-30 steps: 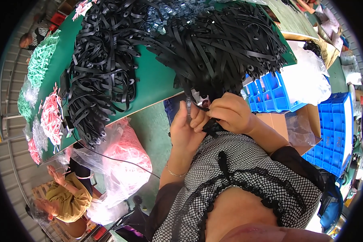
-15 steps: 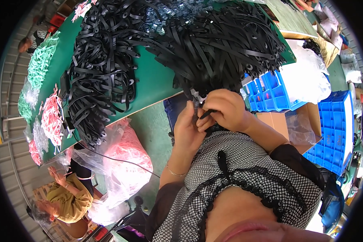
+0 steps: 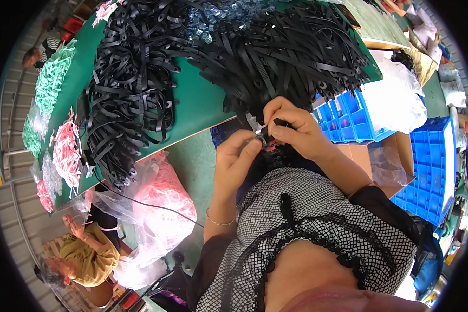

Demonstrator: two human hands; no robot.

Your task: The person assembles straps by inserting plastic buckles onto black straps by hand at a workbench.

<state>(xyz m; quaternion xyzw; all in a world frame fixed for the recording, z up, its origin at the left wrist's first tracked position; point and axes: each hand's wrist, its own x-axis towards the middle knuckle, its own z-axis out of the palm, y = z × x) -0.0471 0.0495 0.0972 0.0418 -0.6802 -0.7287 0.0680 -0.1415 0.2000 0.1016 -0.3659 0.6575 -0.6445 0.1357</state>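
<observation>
My right hand (image 3: 301,134) is closed on a black ridged strap (image 3: 282,122), whose end sticks out between thumb and fingers. Close beside it, my left hand (image 3: 235,158) pinches a small clear plastic piece (image 3: 261,139) that looks like a buckle. Strap and clear piece meet between my fingertips; whether one is threaded into the other is hidden. Both hands are just off the table's near edge, in front of my body. Right beyond them lies a big heap of black straps (image 3: 291,62), with a pile of clear buckles (image 3: 218,18) behind it.
A second heap of black straps (image 3: 132,88) covers the left of the green table (image 3: 195,99). Pink cords (image 3: 67,148) and green cords (image 3: 54,78) lie farther left. Blue crates (image 3: 426,166) and an open carton (image 3: 390,161) stand at right. Another person (image 3: 91,255) sits lower left.
My hands have moved slightly apart, the right one up and to the right. My left hand has turned from upright to a thumb-and-finger pinch pointing right.
</observation>
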